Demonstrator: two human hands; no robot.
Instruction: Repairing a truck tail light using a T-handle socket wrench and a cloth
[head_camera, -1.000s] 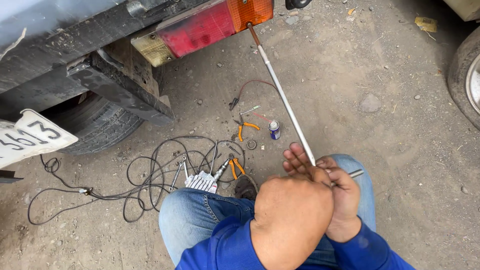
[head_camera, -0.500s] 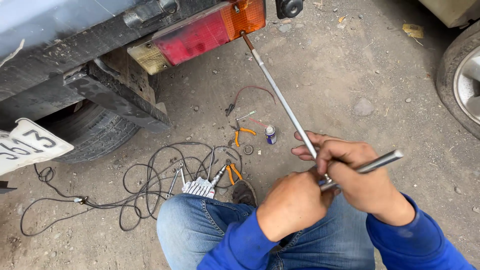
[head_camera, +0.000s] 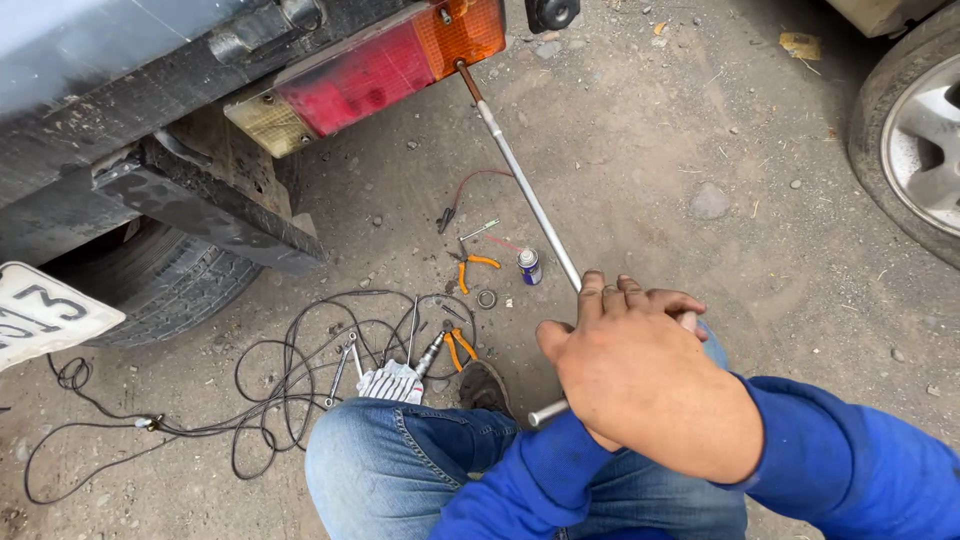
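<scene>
One long metal rod (head_camera: 525, 195) is running from the orange end of the tail lamp (head_camera: 375, 70) down to the person's lap, where a cross handle (head_camera: 548, 411) is poking out below the hands. The right hand (head_camera: 645, 375) is lying on top, fingers curled over the rod's near end and gripping it where the handle crosses. The left hand is sitting underneath, hidden by the right hand and the blue sleeve, so I cannot tell how far it is closed or what it is holding.

Judging by how things lie, the work is sitting at an early or middle stage: the rod's far tip is seated at a fastener on the lamp, and the lamp is sitting fully in place on the vehicle's rear, its red and orange lenses not lifted away. Whether the fastener is being loosened or tightened is not showing.

On the ground between the knees (head_camera: 400, 460) and the tyre (head_camera: 150, 290), black cable (head_camera: 260, 390) is lying in loose loops, with orange pliers (head_camera: 478, 265), a small can (head_camera: 529, 266) and a few spanners (head_camera: 345, 365) scattered beside it, none being touched.
</scene>
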